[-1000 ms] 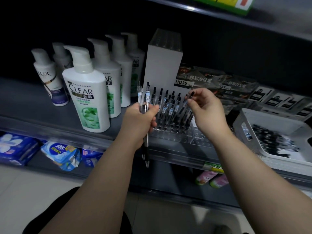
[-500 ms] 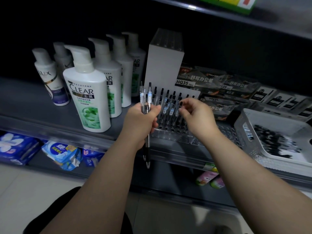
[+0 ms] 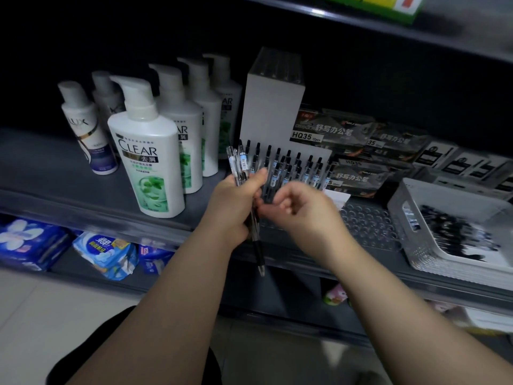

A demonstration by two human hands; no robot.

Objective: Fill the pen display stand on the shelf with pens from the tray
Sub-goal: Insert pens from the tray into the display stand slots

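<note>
On the shop shelf (image 3: 41,162), the pen display stand (image 3: 369,226) is part filled: rows of pens (image 3: 299,165) stand on its left side, the holes on its right, beside the tray (image 3: 402,207), are empty, and many loose pens (image 3: 458,234) wait in the tray. The left hand (image 3: 236,201) has its grip clamped on a bundle of pens (image 3: 241,165) before the stand. The right hand (image 3: 302,209), fingers curled, meets that bundle, though whether its grip has a pen cannot be told.
</note>
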